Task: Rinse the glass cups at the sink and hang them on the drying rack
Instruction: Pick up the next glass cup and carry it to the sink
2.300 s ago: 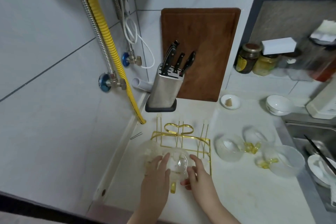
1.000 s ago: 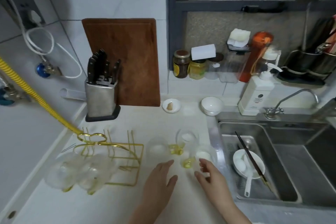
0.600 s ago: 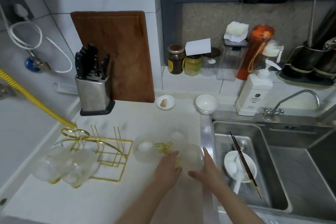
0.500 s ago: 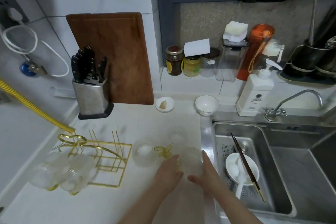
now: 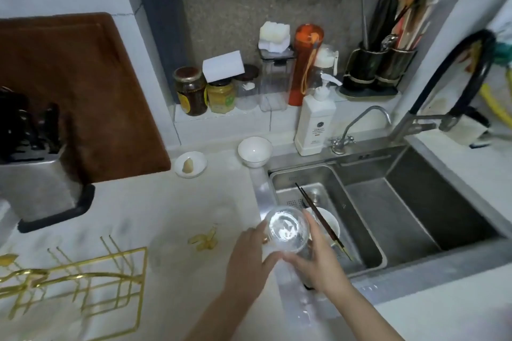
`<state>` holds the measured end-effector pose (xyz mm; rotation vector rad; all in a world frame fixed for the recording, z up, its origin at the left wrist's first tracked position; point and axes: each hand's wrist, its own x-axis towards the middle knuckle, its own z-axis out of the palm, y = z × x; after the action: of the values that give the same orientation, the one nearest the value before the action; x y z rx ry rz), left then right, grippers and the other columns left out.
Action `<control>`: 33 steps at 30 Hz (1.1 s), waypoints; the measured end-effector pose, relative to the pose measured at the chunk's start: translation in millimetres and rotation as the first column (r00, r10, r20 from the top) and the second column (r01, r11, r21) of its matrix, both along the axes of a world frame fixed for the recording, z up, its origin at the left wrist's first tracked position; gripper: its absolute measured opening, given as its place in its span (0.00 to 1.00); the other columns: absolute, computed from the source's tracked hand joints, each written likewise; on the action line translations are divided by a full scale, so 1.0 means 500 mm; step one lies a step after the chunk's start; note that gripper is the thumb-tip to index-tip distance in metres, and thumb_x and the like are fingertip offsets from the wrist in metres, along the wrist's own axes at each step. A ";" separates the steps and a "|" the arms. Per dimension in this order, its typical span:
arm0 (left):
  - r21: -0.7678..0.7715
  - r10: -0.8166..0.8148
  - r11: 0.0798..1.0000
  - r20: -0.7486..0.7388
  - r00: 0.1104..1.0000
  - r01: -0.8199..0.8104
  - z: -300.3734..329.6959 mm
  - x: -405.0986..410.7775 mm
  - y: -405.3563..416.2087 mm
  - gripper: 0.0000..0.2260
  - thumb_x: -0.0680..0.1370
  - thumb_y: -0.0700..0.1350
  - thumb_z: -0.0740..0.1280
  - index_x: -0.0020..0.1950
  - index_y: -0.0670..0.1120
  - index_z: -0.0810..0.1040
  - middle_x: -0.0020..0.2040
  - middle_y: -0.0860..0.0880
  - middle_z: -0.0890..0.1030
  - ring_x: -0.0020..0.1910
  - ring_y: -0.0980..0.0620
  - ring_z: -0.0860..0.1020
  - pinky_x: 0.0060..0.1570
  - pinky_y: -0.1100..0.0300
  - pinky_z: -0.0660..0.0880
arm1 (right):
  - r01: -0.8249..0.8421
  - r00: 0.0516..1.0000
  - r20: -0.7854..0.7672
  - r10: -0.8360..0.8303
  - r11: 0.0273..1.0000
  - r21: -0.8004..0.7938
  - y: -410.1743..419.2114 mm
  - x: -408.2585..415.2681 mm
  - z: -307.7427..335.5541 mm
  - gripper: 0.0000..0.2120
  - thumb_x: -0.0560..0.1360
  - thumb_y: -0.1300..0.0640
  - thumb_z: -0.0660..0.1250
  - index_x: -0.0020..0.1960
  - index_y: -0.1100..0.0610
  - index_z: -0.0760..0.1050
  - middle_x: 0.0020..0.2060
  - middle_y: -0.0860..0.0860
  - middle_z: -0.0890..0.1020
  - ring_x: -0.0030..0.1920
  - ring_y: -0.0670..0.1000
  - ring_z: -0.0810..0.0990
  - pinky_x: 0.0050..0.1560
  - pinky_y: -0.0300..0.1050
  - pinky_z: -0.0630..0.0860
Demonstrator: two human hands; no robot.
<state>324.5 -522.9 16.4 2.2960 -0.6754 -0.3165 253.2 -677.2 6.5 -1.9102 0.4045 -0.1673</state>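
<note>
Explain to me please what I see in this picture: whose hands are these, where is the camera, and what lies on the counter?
There is no machine here. A person wears one camera on the head, and it looks down at their own two hands. The left hand and the right hand together hold a clear glass cup over the edge of the steel sink, their fingers curled round it. In the sink lie a white bowl and dark chopsticks. On the counter stand a gold drying rack, a knife block, a small white bowl and a little saucer.
</note>
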 end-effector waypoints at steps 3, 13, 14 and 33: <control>-0.078 -0.074 0.994 0.057 0.996 0.078 0.029 -0.011 -0.055 0.31 0.74 0.58 0.67 0.74 0.51 0.62 0.55 0.55 0.72 0.58 0.55 0.72 0.57 0.66 0.66 | 0.090 0.994 0.067 -0.082 0.988 -0.123 -0.043 -0.037 0.032 0.44 0.66 0.49 0.77 0.72 0.38 0.53 0.69 0.33 0.63 0.70 0.35 0.63 0.68 0.32 0.63; -0.106 -0.274 0.952 0.111 0.955 0.286 0.067 -0.105 -0.286 0.34 0.72 0.62 0.68 0.75 0.55 0.60 0.58 0.56 0.72 0.60 0.56 0.70 0.60 0.61 0.68 | 0.286 0.951 0.153 -0.268 0.952 -0.108 -0.229 -0.193 0.073 0.44 0.60 0.32 0.74 0.69 0.29 0.54 0.69 0.31 0.64 0.71 0.40 0.66 0.71 0.46 0.66; -0.106 -0.282 0.950 0.107 0.953 0.293 0.072 -0.119 -0.314 0.34 0.72 0.63 0.67 0.74 0.56 0.60 0.58 0.56 0.72 0.59 0.57 0.70 0.58 0.63 0.67 | 0.289 0.952 0.140 -0.273 0.951 -0.110 -0.257 -0.208 0.070 0.45 0.59 0.31 0.73 0.69 0.30 0.53 0.70 0.34 0.64 0.71 0.41 0.65 0.71 0.47 0.66; -0.296 -0.024 0.944 -0.496 0.868 -0.144 0.128 -0.223 -0.682 0.17 0.70 0.52 0.74 0.55 0.47 0.78 0.45 0.55 0.82 0.43 0.61 0.80 0.35 0.72 0.75 | 0.074 0.996 0.048 -0.077 0.995 0.063 -0.651 -0.313 0.122 0.39 0.60 0.35 0.76 0.66 0.31 0.62 0.63 0.40 0.75 0.63 0.47 0.76 0.61 0.56 0.76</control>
<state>212.8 -863.7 80.3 1.8069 -0.3552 -0.6837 96.5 -1002.5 67.7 -1.8283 0.4432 -0.2493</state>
